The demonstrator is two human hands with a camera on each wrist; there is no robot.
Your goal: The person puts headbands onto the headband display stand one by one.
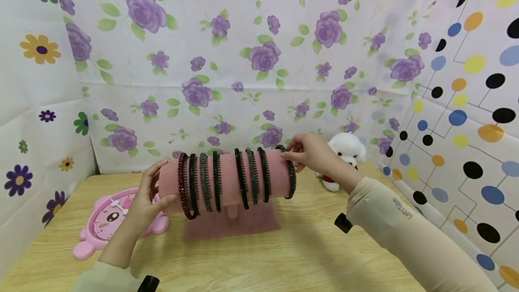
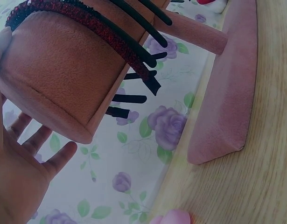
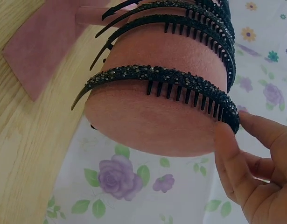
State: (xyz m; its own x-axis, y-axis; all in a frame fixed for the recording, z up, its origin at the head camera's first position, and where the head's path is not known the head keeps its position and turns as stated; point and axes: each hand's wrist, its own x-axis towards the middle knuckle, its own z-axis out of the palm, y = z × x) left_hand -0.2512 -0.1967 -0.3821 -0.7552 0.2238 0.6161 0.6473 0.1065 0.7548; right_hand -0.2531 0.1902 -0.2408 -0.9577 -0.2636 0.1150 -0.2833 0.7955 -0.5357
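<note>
A pink velvety headband stand (image 1: pixel 229 175) has a padded roll on a short post over a flat base. Several toothed headbands ring the roll, mostly black, with a dark red sequined one (image 1: pixel 184 188) leftmost. My left hand (image 1: pixel 147 197) holds the roll's left end, thumb in front and fingers behind; the left wrist view shows those fingers spread around the end. At the opposite end my right hand (image 1: pixel 310 152) pinches the top of a black glittery headband (image 3: pixel 148 73) between thumb and fingers. That headband still lies around the roll, its comb teeth facing the roll's end.
A pink cartoon clock (image 1: pixel 107 220) lies on the wooden table (image 1: pixel 284 256) at the left, close by my left forearm. A white plush dog (image 1: pixel 344 148) sits behind my right wrist. Patterned cloth walls (image 1: pixel 243 30) enclose the table at the back and sides.
</note>
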